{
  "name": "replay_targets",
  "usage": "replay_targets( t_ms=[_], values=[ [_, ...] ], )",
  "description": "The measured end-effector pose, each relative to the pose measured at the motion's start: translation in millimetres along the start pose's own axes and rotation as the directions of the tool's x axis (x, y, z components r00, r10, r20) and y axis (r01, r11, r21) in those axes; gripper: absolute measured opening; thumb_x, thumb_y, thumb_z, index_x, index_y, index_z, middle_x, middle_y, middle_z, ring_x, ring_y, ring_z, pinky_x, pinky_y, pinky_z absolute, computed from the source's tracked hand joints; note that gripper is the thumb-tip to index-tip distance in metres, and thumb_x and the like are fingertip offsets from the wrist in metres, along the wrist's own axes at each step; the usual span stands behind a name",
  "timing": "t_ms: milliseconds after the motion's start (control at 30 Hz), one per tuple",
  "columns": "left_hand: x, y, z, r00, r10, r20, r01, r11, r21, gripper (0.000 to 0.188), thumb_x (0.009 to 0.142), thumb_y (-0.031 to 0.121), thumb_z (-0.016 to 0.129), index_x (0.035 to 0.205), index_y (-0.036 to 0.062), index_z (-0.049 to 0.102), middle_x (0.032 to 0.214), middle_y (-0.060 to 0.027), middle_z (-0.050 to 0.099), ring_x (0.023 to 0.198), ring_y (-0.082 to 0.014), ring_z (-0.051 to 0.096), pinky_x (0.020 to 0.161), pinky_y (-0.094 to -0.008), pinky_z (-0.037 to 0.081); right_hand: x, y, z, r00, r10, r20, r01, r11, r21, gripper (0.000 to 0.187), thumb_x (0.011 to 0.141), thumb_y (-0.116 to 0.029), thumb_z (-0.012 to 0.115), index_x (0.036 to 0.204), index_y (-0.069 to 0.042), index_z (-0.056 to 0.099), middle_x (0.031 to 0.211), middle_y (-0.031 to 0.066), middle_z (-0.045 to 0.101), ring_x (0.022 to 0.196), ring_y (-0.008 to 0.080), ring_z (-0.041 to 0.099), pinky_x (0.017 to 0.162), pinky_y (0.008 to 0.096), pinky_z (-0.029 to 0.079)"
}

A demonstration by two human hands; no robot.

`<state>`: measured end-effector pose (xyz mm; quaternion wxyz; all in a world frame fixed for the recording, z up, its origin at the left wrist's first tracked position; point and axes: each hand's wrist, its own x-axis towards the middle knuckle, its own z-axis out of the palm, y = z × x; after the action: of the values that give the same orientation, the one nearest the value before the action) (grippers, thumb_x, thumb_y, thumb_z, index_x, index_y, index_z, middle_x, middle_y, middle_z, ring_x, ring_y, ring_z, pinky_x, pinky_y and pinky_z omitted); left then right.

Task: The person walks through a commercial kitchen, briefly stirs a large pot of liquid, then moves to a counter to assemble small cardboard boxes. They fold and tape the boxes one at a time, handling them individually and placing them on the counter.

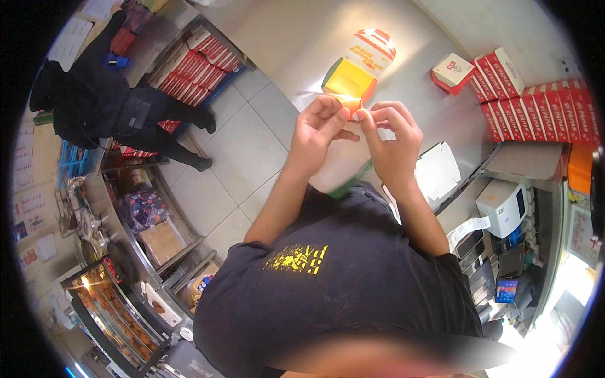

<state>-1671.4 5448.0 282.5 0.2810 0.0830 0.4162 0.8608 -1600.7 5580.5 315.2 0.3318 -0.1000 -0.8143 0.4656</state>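
Observation:
A food carton in yellow, orange and white [350, 80] lies on the metal counter, its printed white and red lid panel [373, 53] spread out away from me. At its near end is a small yellow-orange card flap [350, 105]; I cannot tell whether it is joined to the carton. My left hand [317, 130] pinches this flap from the left between thumb and fingers. From the right, my right hand [394, 135] closes thumb and forefinger on its other edge. Below my hands, between the forearms, shows a pale sheet with a green edge [350, 180], partly hidden.
Stacks of red and white cartons [535, 116] stand at the right, beside a single carton [452, 72]. A white folded box [436, 171] lies by my right forearm, near a white printer [502, 208]. At the left, a person in dark clothes [94, 107] stands among shelves; a heated food display [120, 315] is lower left.

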Motion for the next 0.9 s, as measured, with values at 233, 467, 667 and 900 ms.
replay_targets(
  t_ms=[233,467,667,900],
  values=[
    [15,-20,16,0.982,0.18,0.057,-0.188,0.942,0.276,0.009,0.095,0.002,0.071,0.102,0.0007,0.065,0.11,-0.0106,0.072,0.089,-0.0128,0.068,0.061,-0.025,0.056,12,7,-13,0.991,0.114,-0.075,-0.116,0.993,-0.028,0.016,0.088,-0.013,0.079,0.082,-0.001,0.071,0.082,0.0104,0.068,0.074,0.0185,0.069,0.065,0.0317,0.06],
    [16,-34,24,0.993,0.1,0.065,-0.112,0.969,0.221,0.009,0.093,0.0,0.073,0.1,-0.0028,0.069,0.107,-0.0117,0.073,0.087,-0.0135,0.068,0.064,-0.0265,0.06,6,30,-27,0.995,0.074,-0.061,-0.068,0.993,0.093,0.014,0.088,-0.013,0.079,0.084,-0.001,0.073,0.082,0.0103,0.067,0.073,0.0186,0.066,0.069,0.0309,0.05],
    [16,-35,23,0.986,0.14,0.088,-0.16,0.938,0.308,0.012,0.092,0.0,0.073,0.103,-0.0048,0.071,0.109,-0.0127,0.073,0.092,-0.0158,0.07,0.071,-0.029,0.063,4,32,-29,0.996,0.074,-0.039,-0.071,0.994,0.078,0.014,0.088,-0.014,0.079,0.085,-0.001,0.075,0.086,0.0097,0.071,0.078,0.0177,0.068,0.071,0.0308,0.051],
    [16,-45,19,0.979,0.173,0.105,-0.194,0.948,0.251,0.012,0.097,0.001,0.068,0.107,-0.0056,0.069,0.108,-0.0139,0.073,0.095,-0.019,0.072,0.08,-0.0327,0.063,-11,46,-33,0.949,0.313,0.045,-0.314,0.914,0.258,0.013,0.089,-0.012,0.08,0.094,0.0,0.078,0.094,0.0109,0.075,0.084,0.0151,0.071,0.076,0.0288,0.057]
  ],
)
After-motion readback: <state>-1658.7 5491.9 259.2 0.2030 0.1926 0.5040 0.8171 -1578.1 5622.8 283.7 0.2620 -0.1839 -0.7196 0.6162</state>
